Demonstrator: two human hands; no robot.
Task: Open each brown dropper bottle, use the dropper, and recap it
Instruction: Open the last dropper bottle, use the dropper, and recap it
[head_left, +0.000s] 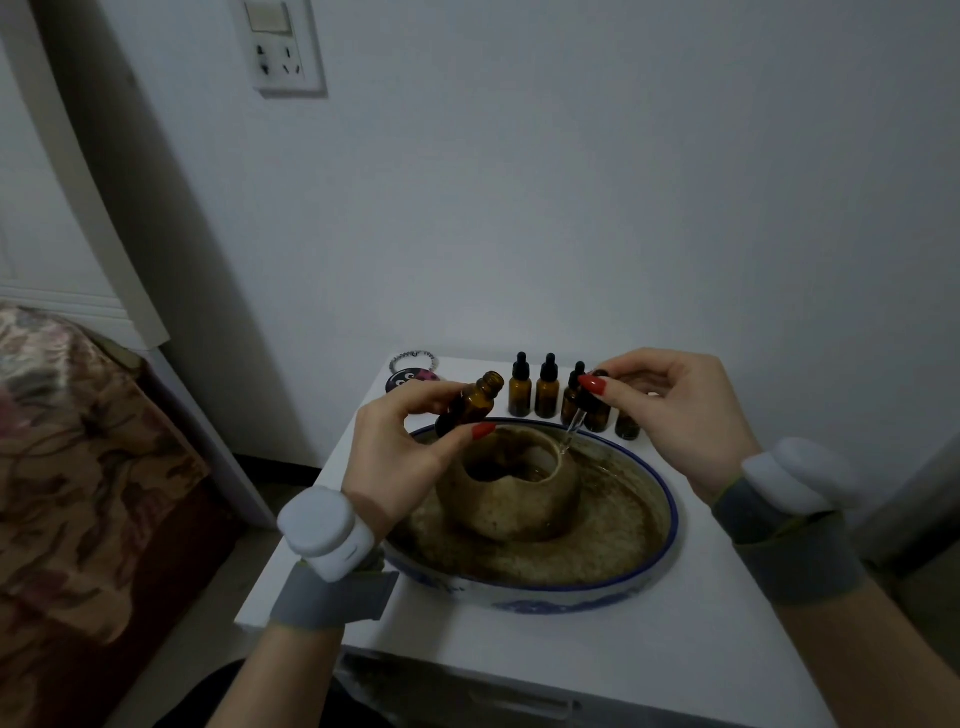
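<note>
white table (649, 654) | left hand (400, 457) grips amber glass bottle (470, 402) | right hand (670, 410) pinches dropper (584, 402)

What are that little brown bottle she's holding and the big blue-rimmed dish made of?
The open brown bottle in her left hand looks like amber glass: see-through, glossy, with a threaded neck. The dropper in her right hand has a clear tube, probably glass, and a black top, perhaps rubber. The dish seems glazed ceramic: shiny white with blue painted pattern.

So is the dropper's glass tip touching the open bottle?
Apart. Head view: the dropper tip hangs over the brown pot, well right of the open bottle.
</note>
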